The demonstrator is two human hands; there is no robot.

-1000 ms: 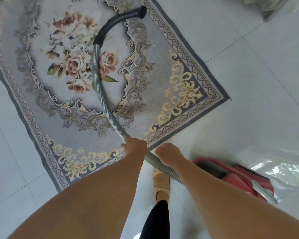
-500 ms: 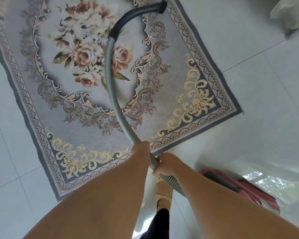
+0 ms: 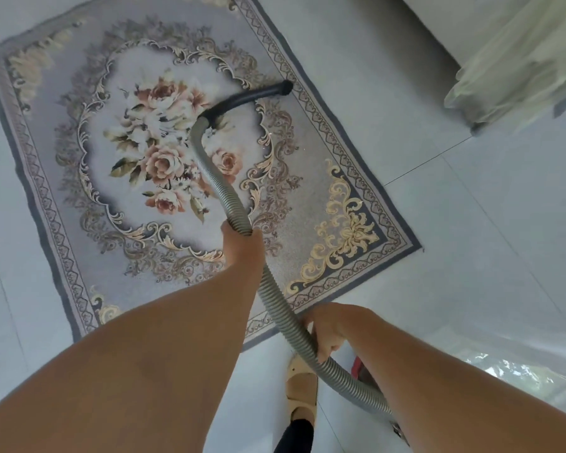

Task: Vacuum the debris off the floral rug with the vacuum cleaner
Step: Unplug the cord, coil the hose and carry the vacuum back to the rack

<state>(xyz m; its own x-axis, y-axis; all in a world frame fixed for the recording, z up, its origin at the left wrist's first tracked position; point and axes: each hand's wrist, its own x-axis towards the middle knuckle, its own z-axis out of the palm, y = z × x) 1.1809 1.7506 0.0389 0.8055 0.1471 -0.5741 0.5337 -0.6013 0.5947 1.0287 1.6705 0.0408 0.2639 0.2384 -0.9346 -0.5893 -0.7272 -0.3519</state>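
Gripping the grey ribbed hose (image 3: 275, 299) with both hands: left hand (image 3: 242, 243) clamped ahead, right hand (image 3: 327, 331) closed nearer the body. Beyond the left hand, black nozzle (image 3: 252, 98) resting on the floral rug (image 3: 307, 197).

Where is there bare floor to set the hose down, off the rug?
Bare tile lies right of the floral rug, up to the curtain, and a strip runs along its left edge. It is crowded near the feet: both the left hand and the right hand grip the hose above the slipper.
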